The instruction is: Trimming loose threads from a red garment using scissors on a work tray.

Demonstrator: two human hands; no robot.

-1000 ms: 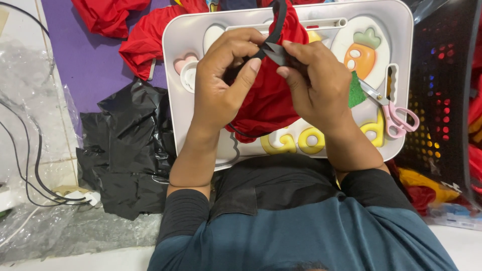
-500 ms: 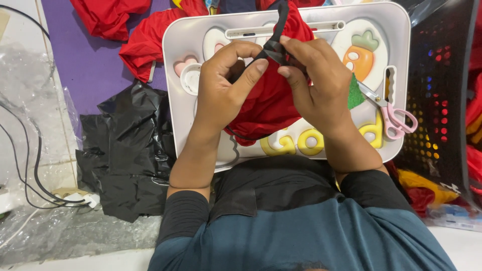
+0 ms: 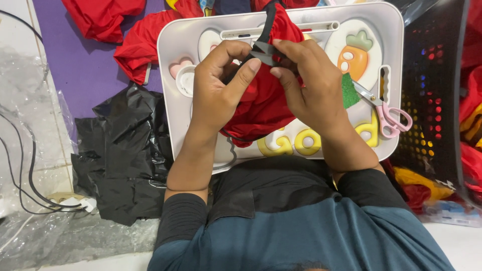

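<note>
Above the white tray (image 3: 175,110), the left hand (image 3: 218,85) and right hand (image 3: 314,83) are curling inward, thumbs and fingertips pinching a black strap (image 3: 265,35) over red cloth (image 3: 261,108), pink scissors (image 3: 389,113) lying right.

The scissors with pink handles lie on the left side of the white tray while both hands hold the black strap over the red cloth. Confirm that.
Not quite. The head view shows the scissors on the right side of the white tray. The left hand and right hand do hold the black strap over the red cloth.
</note>
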